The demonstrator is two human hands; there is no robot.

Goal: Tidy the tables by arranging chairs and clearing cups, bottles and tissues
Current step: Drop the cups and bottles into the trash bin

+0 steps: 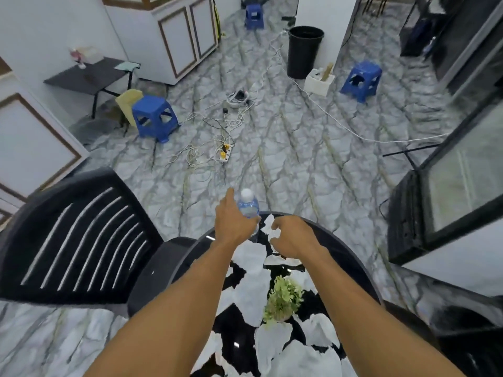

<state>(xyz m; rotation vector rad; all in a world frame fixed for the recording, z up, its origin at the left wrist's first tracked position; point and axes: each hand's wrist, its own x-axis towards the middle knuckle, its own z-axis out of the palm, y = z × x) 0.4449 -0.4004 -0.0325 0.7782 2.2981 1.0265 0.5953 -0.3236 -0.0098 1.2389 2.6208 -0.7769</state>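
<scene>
Water bottle, clear with a white cap, stands upright at the far edge of the round table. The left hand has its fingers wrapped round the bottle's body from the left, with one finger raised beside the cap. Just right of the bottle, the right hand, fingers curled, pinches a white scrap that appears to be a tissue; blur and the table's black-and-white patterned top make its outline hard to separate. A small potted plant stands nearer on the tabletop, between the forearms. A black slatted chair sits just beside the table's left side. On the marble floor beyond lie a power strip with tangled cables, a blue stool and a black bin.
</scene>
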